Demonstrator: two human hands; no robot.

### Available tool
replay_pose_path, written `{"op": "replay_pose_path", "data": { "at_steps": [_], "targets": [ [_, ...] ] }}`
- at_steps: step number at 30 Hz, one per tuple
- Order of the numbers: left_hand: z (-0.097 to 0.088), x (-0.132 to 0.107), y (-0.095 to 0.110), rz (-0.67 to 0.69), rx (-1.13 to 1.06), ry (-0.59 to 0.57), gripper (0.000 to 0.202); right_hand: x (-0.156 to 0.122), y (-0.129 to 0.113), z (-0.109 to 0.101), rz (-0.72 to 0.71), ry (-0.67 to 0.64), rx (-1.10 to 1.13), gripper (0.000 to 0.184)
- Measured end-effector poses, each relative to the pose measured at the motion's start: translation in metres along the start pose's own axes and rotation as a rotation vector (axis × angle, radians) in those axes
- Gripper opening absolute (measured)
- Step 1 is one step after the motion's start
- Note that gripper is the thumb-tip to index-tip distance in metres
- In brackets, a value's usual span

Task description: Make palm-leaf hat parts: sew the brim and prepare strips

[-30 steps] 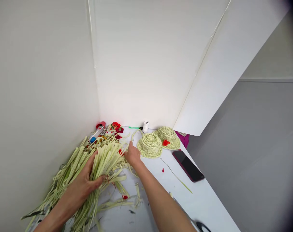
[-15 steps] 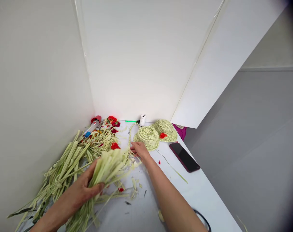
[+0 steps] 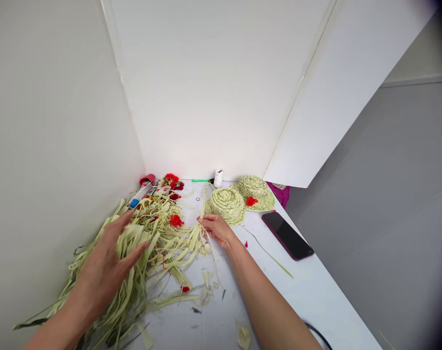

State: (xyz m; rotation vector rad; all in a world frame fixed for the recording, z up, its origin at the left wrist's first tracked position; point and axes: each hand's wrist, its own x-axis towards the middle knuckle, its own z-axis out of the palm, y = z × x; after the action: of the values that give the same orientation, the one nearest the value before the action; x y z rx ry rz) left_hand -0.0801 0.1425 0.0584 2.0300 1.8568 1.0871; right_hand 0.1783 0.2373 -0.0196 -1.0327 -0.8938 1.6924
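My left hand is open, thumb and fingers spread, over a large heap of pale green plant-fibre strips on the left of the table. My right hand pinches the braid where its loose strands fan out toward the heap. Just beyond that hand sits a woven straw hat with a coiled crown, close to the braid. A second straw hat stands behind it, a red flower on its brim.
A dark phone lies near the table's right edge. White thread spool and green-handled tool rest by the back wall. Red flowers and a blue round item lie among the strips. Leaf scraps dot the white table.
My left hand has let go of the bundle of strips, which now lies on the heap, and has moved left. My right hand stays at the braid.
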Motion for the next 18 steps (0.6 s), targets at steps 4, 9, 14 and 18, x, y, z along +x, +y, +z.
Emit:
{"op": "replay_pose_path", "data": {
  "at_steps": [4, 9, 14, 18],
  "targets": [
    [0.047, 0.041, 0.039, -0.039, -0.479, -0.405, 0.037, -0.007, 0.002, -0.001, -0.046, -0.061, 0.012, 0.031],
    [0.110, 0.074, 0.037, -0.119, -0.604, -0.622, 0.038, -0.010, 0.001, -0.009, -0.081, -0.137, 0.013, 0.034],
    [0.125, 0.073, 0.024, -0.136, -0.651, -0.720, 0.031, -0.010, 0.002, -0.018, -0.082, -0.207, 0.020, 0.037],
    [0.132, 0.070, 0.024, -0.107, -0.690, -0.694, 0.026, -0.010, 0.002, -0.018, -0.104, -0.200, 0.049, 0.038]
  ]
}}
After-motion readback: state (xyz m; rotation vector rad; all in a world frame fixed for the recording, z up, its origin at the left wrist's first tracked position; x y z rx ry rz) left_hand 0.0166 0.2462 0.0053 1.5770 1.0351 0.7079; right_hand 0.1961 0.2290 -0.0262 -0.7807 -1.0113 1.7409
